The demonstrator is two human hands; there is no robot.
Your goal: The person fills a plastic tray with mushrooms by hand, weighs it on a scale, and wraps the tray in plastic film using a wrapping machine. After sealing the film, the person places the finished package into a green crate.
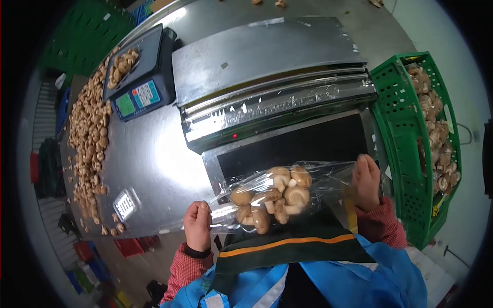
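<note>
Clear plastic film stretches between my two hands, over and around a cluster of brown mushrooms. At its left end, my left hand is closed with the film gathered in the fingers. My right hand grips the opposite end in a fist, slightly higher. The mushrooms sit close in front of my dark apron with its orange stripe, overlapping the near edge of a black plate. Behind that plate stands a metal film-wrapping machine with a small red light.
At right, a green crate holds wrapped mushroom packs. A digital scale carrying some mushrooms stands at back left. Loose mushrooms pile along the steel table's left edge, near a clear plastic tray.
</note>
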